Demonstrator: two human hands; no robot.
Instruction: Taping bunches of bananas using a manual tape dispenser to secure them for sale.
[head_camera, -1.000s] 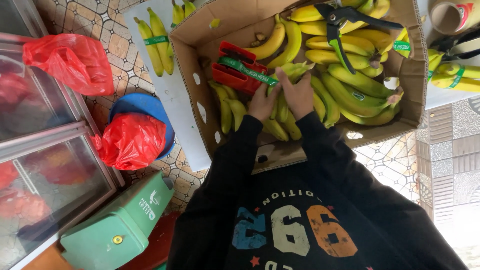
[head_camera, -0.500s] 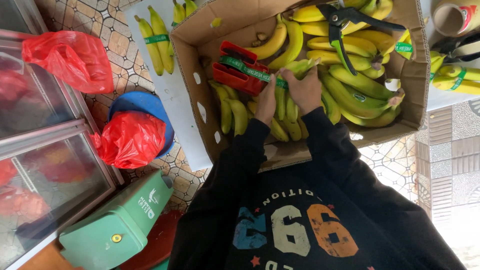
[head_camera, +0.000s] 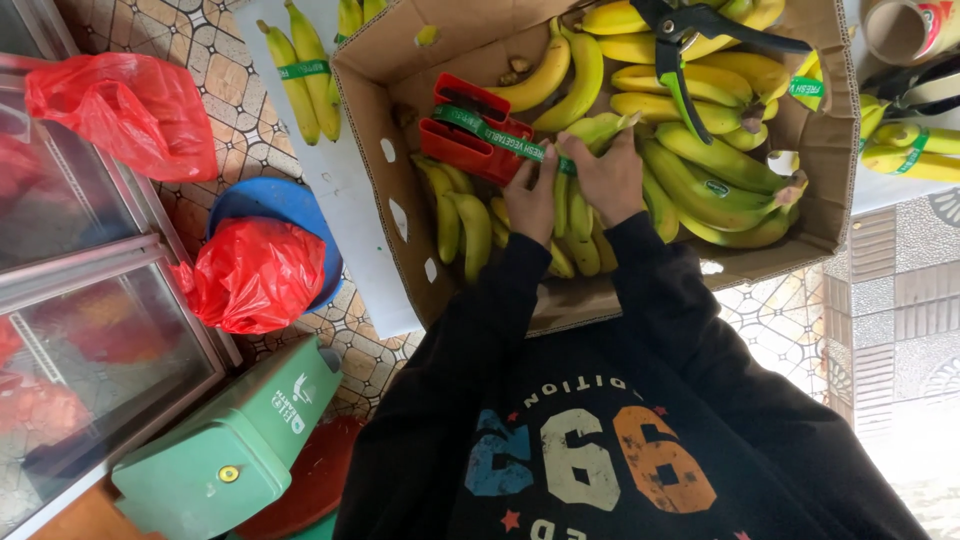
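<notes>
Both hands close around one bunch of greenish-yellow bananas (head_camera: 575, 215) near the middle of the cardboard box (head_camera: 400, 200). The left hand (head_camera: 532, 200) wraps the bunch from its left side, fingers curled over the smooth curved skins; the right hand (head_camera: 610, 180) clasps the stalk end, where a strip of glossy green tape (head_camera: 495, 133) runs across the fruit and under the fingers. The tape leads back to a red plastic tape dispenser (head_camera: 465, 135), blocky and hard-edged, lying just beside the left hand on the box floor.

Around the held bunch lie more bananas: a green cluster (head_camera: 460, 215) to the left, a long yellow-green heap (head_camera: 720, 180) to the right, pressed against the box wall. On top of that heap rests a pair of black-handled shears (head_camera: 690, 40) with a green blade. The box is matte brown corrugated card with small oval holes in its side.

Outside the box, two banded bananas (head_camera: 300, 75) lie on a white surface. On the patterned tile floor sit crinkled red plastic bags (head_camera: 255, 275), one on a blue round lid (head_camera: 270, 205), and a green plastic scale (head_camera: 230, 450). The person's dark sleeves hide the box's near edge.
</notes>
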